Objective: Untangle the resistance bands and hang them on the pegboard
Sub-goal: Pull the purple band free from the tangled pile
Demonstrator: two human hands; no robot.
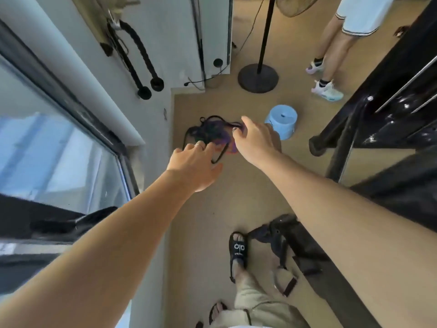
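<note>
Both my arms are stretched out over the floor [236, 197] toward the tangled resistance bands [210, 132], a dark heap with purple and a bit of green, lying on the floor just beside the wall, left of the light blue stool [282, 120]. My left hand [195, 168] is at the near edge of the heap, fingers [201, 147] straight and spread, tips touching or just over a black loop; contact is hard to tell. My right hand [255, 140] is at the heap's right edge, over the purple part, fingers loosely bent and gripping nothing that I can see. The heap lies ahead of both hands, farther out, its long spread running left to right between them. The hands look about equally near, the left perhaps nearer to a strand. The pegboard [104, 17] is up on the wall, far left, with black ropes already hanging. Nothing is untangled yet; my guess is a two-handed pickup comes next.
</note>
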